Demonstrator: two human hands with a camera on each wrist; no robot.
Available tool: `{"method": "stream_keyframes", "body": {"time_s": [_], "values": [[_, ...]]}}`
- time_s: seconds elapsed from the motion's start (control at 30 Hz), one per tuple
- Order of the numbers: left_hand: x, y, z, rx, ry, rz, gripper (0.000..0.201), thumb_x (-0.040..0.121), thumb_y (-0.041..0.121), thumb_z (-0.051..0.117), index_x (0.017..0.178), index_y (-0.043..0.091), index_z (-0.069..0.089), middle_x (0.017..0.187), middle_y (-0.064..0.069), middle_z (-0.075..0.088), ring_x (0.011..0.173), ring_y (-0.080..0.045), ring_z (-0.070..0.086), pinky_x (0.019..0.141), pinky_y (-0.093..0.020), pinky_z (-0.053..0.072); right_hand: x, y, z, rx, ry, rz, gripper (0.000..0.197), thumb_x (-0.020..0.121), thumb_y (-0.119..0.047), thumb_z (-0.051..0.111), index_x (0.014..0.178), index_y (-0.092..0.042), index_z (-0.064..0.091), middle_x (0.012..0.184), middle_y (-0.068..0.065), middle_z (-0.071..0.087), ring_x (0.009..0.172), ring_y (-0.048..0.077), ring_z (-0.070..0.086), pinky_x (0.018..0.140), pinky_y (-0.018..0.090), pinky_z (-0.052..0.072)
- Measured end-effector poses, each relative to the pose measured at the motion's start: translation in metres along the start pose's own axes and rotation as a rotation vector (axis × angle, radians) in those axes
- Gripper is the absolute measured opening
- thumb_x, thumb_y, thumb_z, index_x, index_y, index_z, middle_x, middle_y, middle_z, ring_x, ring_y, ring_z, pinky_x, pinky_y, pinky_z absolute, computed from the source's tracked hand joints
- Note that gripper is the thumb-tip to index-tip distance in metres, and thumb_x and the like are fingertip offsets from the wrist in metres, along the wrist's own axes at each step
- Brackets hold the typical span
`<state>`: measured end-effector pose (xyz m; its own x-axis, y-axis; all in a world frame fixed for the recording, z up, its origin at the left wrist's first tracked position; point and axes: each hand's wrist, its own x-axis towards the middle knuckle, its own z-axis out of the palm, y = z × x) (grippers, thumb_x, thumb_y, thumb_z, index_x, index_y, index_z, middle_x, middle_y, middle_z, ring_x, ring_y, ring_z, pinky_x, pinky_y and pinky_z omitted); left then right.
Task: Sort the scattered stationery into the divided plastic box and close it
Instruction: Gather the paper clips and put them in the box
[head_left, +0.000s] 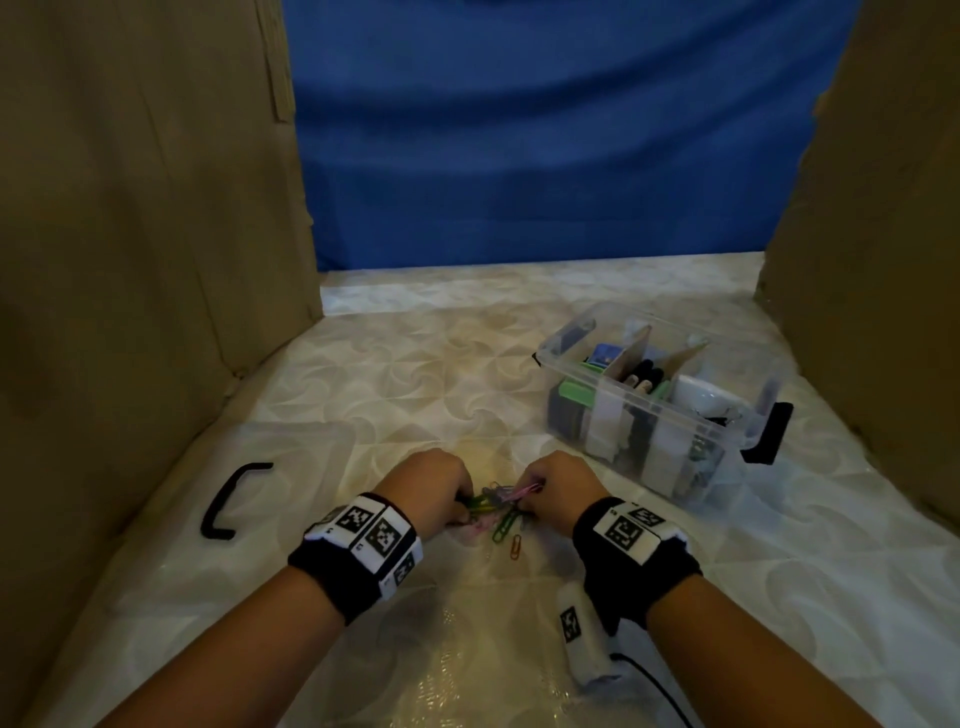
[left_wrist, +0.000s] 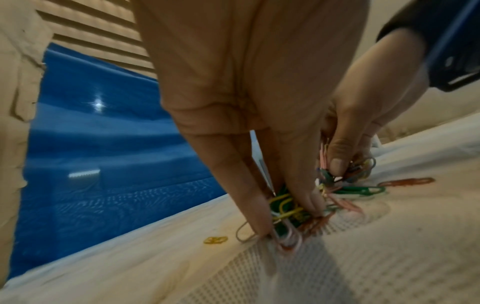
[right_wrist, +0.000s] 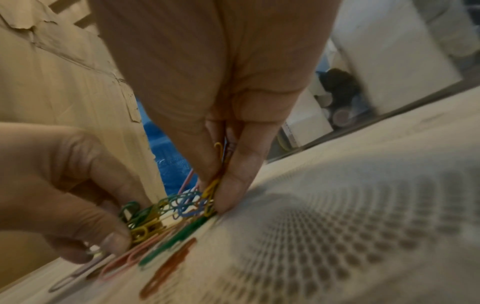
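A heap of coloured paper clips (head_left: 497, 503) lies on the tablecloth between my two hands. My left hand (head_left: 434, 491) pinches a bunch of yellow and green paper clips (left_wrist: 285, 207) against the cloth. My right hand (head_left: 550, 488) pinches pink, yellow and blue paper clips (right_wrist: 213, 191) at the heap's right side. A green clip (right_wrist: 176, 236) and an orange clip (head_left: 516, 546) lie loose just in front. The clear divided plastic box (head_left: 660, 400) stands open at the right, with stationery in its compartments.
The clear lid (head_left: 291, 467) with a black handle (head_left: 228, 501) lies flat at the left. Cardboard walls (head_left: 130, 260) stand on both sides, a blue cloth (head_left: 545, 130) hangs at the back. A black latch (head_left: 769, 434) juts from the box's right end.
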<state>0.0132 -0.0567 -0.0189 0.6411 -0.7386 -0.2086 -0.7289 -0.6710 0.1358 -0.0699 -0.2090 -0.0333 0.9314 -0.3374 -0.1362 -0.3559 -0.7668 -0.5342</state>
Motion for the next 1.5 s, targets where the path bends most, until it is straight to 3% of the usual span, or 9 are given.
{"method": "stream_keyframes", "body": {"time_s": [0.37,0.5,0.6,0.67,0.93,1.07,1.2,1.33,1.5], "values": [[-0.003,-0.014,-0.003,-0.179,0.104,-0.015,0.028,0.085,0.027,0.067,0.111,0.020,0.073,0.112,0.001,0.071,0.099,-0.016,0.065,0.081,-0.021,0.045,-0.025,0.011,-0.092,0.198,0.399,-0.131,0.012,0.082,-0.003,0.066,0.081,-0.010,0.076,0.074,0.009,0.072,0.072,0.020,0.066,0.068,0.029,0.053],[-0.001,-0.016,-0.003,-0.193,0.114,-0.009,0.025,0.085,0.027,0.067,0.108,0.022,0.074,0.110,0.004,0.072,0.095,-0.012,0.065,0.076,-0.017,0.040,-0.034,0.025,-0.139,0.346,0.513,-0.083,0.011,0.083,-0.004,0.068,0.082,-0.015,0.073,0.068,0.003,0.067,0.059,0.003,0.061,0.068,0.011,0.052],[-0.001,-0.016,-0.003,-0.200,0.109,-0.012,0.025,0.084,0.028,0.068,0.108,0.021,0.074,0.109,0.004,0.072,0.095,-0.012,0.065,0.076,-0.016,0.040,-0.031,0.046,-0.164,0.501,0.577,-0.006,0.012,0.084,0.000,0.067,0.081,-0.011,0.071,0.071,0.010,0.066,0.067,0.023,0.064,0.084,0.038,0.057],[-0.001,-0.017,-0.003,-0.216,0.099,-0.018,0.026,0.083,0.028,0.069,0.108,0.022,0.074,0.109,0.004,0.072,0.095,-0.011,0.065,0.076,-0.017,0.040,-0.025,0.060,-0.175,0.455,0.603,0.043,0.007,0.085,-0.001,0.066,0.087,-0.005,0.072,0.071,0.010,0.066,0.075,0.030,0.065,0.086,0.042,0.056],[0.000,-0.015,-0.004,-0.210,0.083,-0.028,0.026,0.082,0.031,0.070,0.106,0.023,0.075,0.109,0.005,0.071,0.094,-0.011,0.064,0.075,-0.016,0.039,0.017,0.095,-0.203,-0.028,0.471,0.249,0.013,0.087,-0.007,0.065,0.092,-0.001,0.075,0.093,0.019,0.073,0.092,0.031,0.068,0.090,0.043,0.055],[0.001,-0.016,-0.003,-0.227,0.069,-0.039,0.026,0.081,0.032,0.071,0.105,0.023,0.075,0.107,0.005,0.072,0.088,-0.008,0.062,0.074,-0.016,0.039,0.021,0.093,-0.210,-0.337,0.286,0.314,0.026,0.090,-0.016,0.062,0.113,-0.008,0.070,0.119,0.013,0.066,0.109,0.030,0.062,0.094,0.036,0.050],[0.000,-0.016,-0.003,-0.229,0.073,-0.038,0.025,0.080,0.032,0.072,0.103,0.024,0.075,0.105,0.006,0.072,0.085,-0.007,0.062,0.073,-0.017,0.040,0.018,0.092,-0.214,-0.264,0.232,0.274,0.030,0.094,-0.005,0.052,0.121,-0.010,0.064,0.133,0.014,0.058,0.119,0.030,0.056,0.102,0.038,0.046],[-0.006,-0.016,-0.008,-0.293,0.119,-0.031,0.021,0.079,0.030,0.073,0.100,0.025,0.077,0.100,0.008,0.073,0.082,-0.005,0.064,0.074,-0.018,0.047,0.011,0.102,-0.210,-0.137,0.400,0.207,0.030,0.096,-0.009,0.049,0.123,-0.007,0.062,0.132,0.016,0.057,0.120,0.032,0.054,0.101,0.040,0.043],[-0.016,0.010,-0.040,-0.363,0.169,0.028,0.023,0.081,0.027,0.074,0.103,0.020,0.076,0.094,0.007,0.071,0.082,-0.008,0.067,0.077,-0.023,0.054,0.013,0.133,-0.179,0.050,0.411,0.290,0.048,0.097,-0.015,0.046,0.142,-0.002,0.036,0.146,0.025,0.038,0.131,0.039,0.041,0.107,0.040,0.034]]}}
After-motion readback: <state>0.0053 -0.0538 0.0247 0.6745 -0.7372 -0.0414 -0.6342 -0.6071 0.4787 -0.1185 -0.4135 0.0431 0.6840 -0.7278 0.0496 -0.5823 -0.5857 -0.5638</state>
